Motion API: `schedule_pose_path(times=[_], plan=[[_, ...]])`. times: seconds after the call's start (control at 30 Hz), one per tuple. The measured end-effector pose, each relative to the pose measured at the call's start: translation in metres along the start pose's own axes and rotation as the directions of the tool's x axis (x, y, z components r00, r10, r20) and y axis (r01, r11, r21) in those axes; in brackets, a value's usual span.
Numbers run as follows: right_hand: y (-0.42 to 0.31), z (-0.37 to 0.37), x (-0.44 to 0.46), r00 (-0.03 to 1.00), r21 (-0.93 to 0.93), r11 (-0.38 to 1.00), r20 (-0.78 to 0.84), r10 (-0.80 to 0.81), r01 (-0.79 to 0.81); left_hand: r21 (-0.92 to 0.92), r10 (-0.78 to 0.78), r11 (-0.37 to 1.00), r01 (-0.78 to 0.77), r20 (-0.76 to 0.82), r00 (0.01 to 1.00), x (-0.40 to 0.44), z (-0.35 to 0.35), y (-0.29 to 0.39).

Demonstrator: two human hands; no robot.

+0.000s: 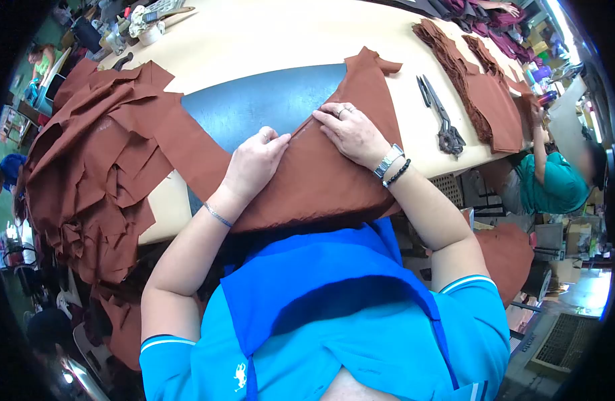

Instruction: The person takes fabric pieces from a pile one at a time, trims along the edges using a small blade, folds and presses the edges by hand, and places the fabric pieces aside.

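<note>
A rust-brown fabric piece lies over a dark board on the table in front of me. My left hand pinches the fabric's slanted edge, thumb and fingers pressed together. Further up the same edge, my right hand bears on the cloth with its fingers bent, fingertips and thumb close together at a narrow fold. Between the two hands the edge runs as a thin folded strip. A flap of the same brown cloth passes left under my left forearm towards a large heap of cut pieces.
Large shears lie on the cream table to the right. Beyond them are stacked brown pieces. A white pot with a brush stands at the back left. A co-worker in a green shirt is at the right.
</note>
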State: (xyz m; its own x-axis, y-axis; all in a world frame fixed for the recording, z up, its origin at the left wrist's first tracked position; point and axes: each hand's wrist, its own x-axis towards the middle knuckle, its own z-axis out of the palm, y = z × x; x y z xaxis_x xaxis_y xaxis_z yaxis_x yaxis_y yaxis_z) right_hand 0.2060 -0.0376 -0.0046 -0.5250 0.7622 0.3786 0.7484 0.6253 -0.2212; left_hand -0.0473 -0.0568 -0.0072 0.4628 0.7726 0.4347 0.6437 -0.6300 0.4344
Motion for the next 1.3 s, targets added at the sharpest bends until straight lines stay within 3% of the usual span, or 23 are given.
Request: schedule_pose_path(times=[0.03, 0.13, 0.17, 0.3, 0.43, 0.5, 0.57, 0.7, 0.87, 0.97, 1.1, 1.3], plan=[[-0.005, -0.004, 0.001, 0.998, 0.001, 1.000, 0.046, 0.030, -0.030, 0.005, -0.004, 1.000, 0.004, 0.018, 1.000, -0.002, 0.000, 0.000], [-0.044, -0.023, -0.001, 0.964, -0.235, 0.972, 0.255, 0.071, -0.010, 0.022, 0.000, 1.000, -0.001, 0.036, 0.999, 0.000, 0.000, 0.000], [-0.045, -0.016, -0.003, 0.943, -0.205, 0.976, 0.306, 0.133, -0.071, 0.025, 0.004, 1.000, -0.005, 0.030, 1.000, 0.000, 0.001, 0.000], [-0.028, -0.022, -0.002, 0.934, -0.305, 0.937, 0.255, 0.251, -0.168, 0.030, 0.014, 0.999, -0.014, 0.009, 1.000, -0.002, 0.002, 0.000], [0.002, -0.018, 0.003, 0.978, -0.474, 0.860, -0.014, 0.209, -0.190, 0.035, 0.002, 0.999, -0.003, 0.029, 1.000, 0.000, -0.001, 0.003], [-0.009, -0.011, 0.008, 0.990, -0.172, 0.975, -0.008, 0.139, -0.138, 0.047, 0.001, 0.999, -0.002, 0.026, 1.000, 0.000, 0.000, 0.002], [-0.033, -0.007, 0.010, 0.998, 0.080, 0.995, 0.024, -0.054, 0.052, 0.016, -0.012, 1.000, 0.012, 0.021, 1.000, 0.000, -0.004, 0.003], [-0.047, 0.005, 0.003, 0.993, 0.045, 0.994, 0.070, -0.100, 0.097, -0.013, -0.052, 0.998, 0.054, 0.079, 0.995, -0.010, -0.026, 0.003], [-0.063, -0.003, 0.000, 0.976, -0.077, 0.993, 0.204, -0.075, 0.092, 0.084, 0.011, 0.996, -0.021, 0.112, 0.994, -0.026, -0.038, -0.004], [-0.069, -0.004, 0.000, 0.977, -0.141, 0.985, 0.200, -0.067, 0.096, 0.113, 0.022, 0.993, -0.037, 0.134, 0.991, -0.028, -0.042, -0.003], [-0.076, 0.001, 0.004, 0.974, -0.069, 0.989, 0.198, -0.112, 0.127, 0.107, 0.001, 0.994, -0.016, 0.135, 0.991, -0.032, -0.046, -0.006], [-0.090, 0.001, 0.002, 0.974, -0.065, 0.992, 0.211, -0.088, 0.104, 0.124, -0.185, 0.979, 0.159, 0.242, 0.952, -0.035, -0.062, -0.008]])
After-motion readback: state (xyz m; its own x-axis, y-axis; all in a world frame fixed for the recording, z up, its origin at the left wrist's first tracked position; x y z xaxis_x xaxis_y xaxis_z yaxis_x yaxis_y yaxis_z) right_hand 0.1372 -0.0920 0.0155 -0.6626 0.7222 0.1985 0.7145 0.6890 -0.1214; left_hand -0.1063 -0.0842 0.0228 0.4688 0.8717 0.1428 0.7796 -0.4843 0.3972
